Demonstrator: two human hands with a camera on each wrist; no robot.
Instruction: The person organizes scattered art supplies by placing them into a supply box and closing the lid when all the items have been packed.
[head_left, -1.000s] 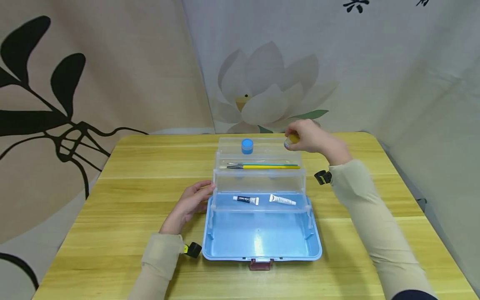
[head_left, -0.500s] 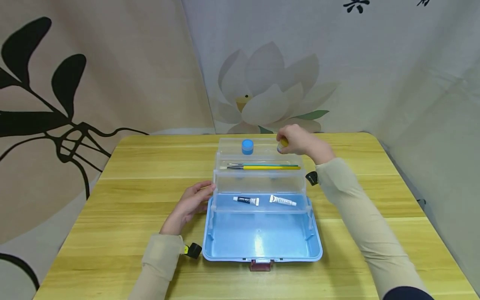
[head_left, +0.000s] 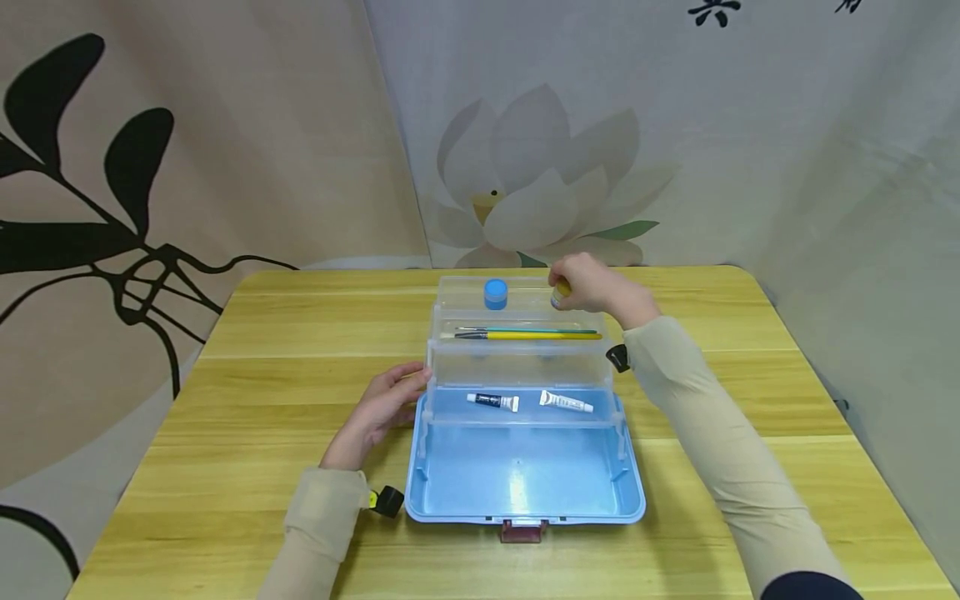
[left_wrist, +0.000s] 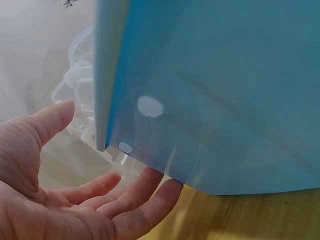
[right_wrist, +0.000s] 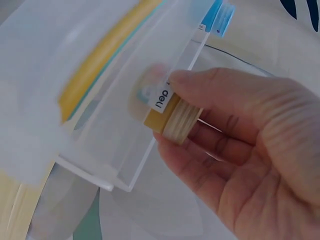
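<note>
Yellow-capped jar (head_left: 560,292) pinched in the right hand (head_left: 592,286) over the top tray at the far right of a tiered storage box (head_left: 525,467).
Left hand (head_left: 382,404), fingers relaxed and spread, rests against the box's left side on the pale wooden bench (head_left: 225,400); lotus-printed drapes (head_left: 540,175) hang behind its far edge.

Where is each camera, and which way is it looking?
Head: up high, looking forward and down at the table and blue box; both hands and sleeves show.
Left wrist: beside the blue box; left hand shows.
Right wrist: at the right hand pinching a yellow jar.
Shared: yellow jar, blue box.
</note>
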